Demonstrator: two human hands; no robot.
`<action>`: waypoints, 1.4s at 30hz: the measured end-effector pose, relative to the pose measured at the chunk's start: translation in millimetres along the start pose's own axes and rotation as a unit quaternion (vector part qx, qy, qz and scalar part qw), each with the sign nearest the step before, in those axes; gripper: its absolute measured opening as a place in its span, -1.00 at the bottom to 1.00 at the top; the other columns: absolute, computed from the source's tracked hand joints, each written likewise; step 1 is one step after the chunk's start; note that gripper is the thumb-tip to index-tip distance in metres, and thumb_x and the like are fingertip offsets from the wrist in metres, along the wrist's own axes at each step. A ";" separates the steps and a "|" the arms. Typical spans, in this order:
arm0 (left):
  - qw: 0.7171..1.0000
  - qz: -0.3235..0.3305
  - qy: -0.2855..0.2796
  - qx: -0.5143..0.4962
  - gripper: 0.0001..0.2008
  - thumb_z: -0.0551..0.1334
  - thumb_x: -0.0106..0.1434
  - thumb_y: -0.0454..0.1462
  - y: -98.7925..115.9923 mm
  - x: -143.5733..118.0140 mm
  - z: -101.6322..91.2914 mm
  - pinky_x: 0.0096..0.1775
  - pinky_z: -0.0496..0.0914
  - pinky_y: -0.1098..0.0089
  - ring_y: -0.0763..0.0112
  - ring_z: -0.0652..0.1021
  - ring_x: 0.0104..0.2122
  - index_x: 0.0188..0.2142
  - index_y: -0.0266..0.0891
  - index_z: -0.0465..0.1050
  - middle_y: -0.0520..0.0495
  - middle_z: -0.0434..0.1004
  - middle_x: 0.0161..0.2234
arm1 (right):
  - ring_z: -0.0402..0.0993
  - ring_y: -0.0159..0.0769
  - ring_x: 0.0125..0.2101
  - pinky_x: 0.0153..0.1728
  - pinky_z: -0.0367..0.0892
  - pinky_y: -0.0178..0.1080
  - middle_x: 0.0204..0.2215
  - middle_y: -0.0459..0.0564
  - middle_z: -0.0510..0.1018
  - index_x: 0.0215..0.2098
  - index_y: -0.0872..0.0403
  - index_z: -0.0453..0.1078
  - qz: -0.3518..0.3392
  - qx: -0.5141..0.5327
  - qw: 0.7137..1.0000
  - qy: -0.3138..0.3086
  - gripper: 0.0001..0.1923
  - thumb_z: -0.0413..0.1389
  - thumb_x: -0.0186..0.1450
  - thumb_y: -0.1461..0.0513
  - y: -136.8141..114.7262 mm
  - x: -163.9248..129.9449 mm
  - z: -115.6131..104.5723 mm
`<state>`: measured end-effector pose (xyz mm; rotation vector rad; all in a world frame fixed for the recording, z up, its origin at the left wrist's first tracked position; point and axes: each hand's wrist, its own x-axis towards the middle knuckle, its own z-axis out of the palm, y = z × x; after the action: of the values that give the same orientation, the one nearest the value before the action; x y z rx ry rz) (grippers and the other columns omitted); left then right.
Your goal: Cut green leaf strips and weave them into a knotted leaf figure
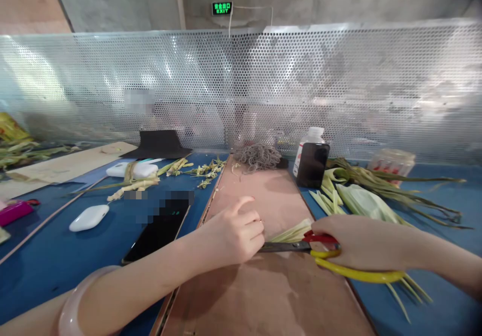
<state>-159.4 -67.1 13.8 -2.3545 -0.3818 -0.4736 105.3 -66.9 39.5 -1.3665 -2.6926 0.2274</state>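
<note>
Lying across the brown board (271, 296) on the desk (56, 255), the scissors (320, 253) are held with their long axis running left to right, dark blades pointing towards the left hand (235, 233). The right hand (357, 248) is clenched through the red and yellow handles. The left hand's grip is curled shut, forefinger lifted; what it pinches cannot be told, though pale green leaf strips (291, 233) are seen fanning out just beside it, between both hands and above the blades. The left hand is nearer the strip ends. Overhead, a green sign (222, 8) is read as "EXIT"; the bottle (306, 150) label is illegible.
</note>
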 end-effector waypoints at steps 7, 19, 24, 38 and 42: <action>1.000 -0.013 -0.011 0.001 -0.74 0.05 0.25 -0.47 -1.2 -0.4 -1.6 0.07 0.25 0.06 0.44 0.44 -0.38 -0.52 -0.26 0.35 0.06 0.39 -0.54 | 0.23 -0.41 -0.62 -0.54 -0.01 -0.31 -0.61 -0.12 0.39 -0.57 0.06 0.22 -0.029 0.000 0.995 -0.093 -0.82 -0.04 0.20 0.25 -0.8 7.4 -2.6; 0.999 -0.048 -0.017 -0.006 -0.73 0.05 0.26 -0.48 -3.0 -0.2 -5.2 0.09 0.23 0.09 0.48 0.43 -0.41 -0.53 -0.26 0.35 0.07 0.39 -0.54 | 0.30 -0.33 -0.52 -0.51 0.06 -0.31 -0.48 -0.05 0.48 -0.46 0.07 0.28 -0.002 0.021 0.979 -0.202 -0.67 -0.04 0.24 0.00 13.4 18.8 -3.7; 0.995 -0.097 -0.018 -0.031 -0.72 0.02 0.27 -0.49 -3.1 -1.2 -6.4 0.09 0.23 0.08 0.48 0.43 -0.41 -0.50 -0.27 0.38 0.05 0.43 -0.51 | 0.26 -0.36 -0.54 -0.51 0.04 -0.30 -0.51 -0.08 0.45 -0.48 0.08 0.25 -0.014 0.027 0.980 -0.194 -0.68 -0.06 0.26 0.03 15.2 17.8 -3.0; 0.944 -0.244 -0.124 -0.184 -0.77 0.08 0.32 -0.35 -0.1 -8.2 2.1 -0.42 0.30 0.49 0.51 0.42 -0.49 -0.47 -0.30 0.35 0.02 0.36 -0.46 | 0.31 -0.29 -0.49 -0.50 0.07 -0.31 -0.48 -0.06 0.45 -0.47 0.08 0.27 -0.005 0.053 0.980 -0.190 -0.72 -0.03 0.24 0.05 -3.8 18.0 -11.8; 0.906 -0.315 -0.115 -0.259 -0.85 0.16 0.27 -0.37 0.5 -4.7 0.8 -0.37 0.30 0.50 0.50 0.46 -0.44 -0.45 -0.30 0.39 0.03 0.42 -0.43 | 0.29 -0.29 -0.48 -0.49 0.06 -0.31 -0.48 -0.08 0.43 -0.44 0.07 0.30 -0.009 0.060 0.976 -0.209 -0.71 -0.01 0.23 0.03 1.4 18.9 -8.8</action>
<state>-163.2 -67.6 10.9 -2.7760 -1.2907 -0.6540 96.8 -50.1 48.5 -1.3890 -2.9548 0.7404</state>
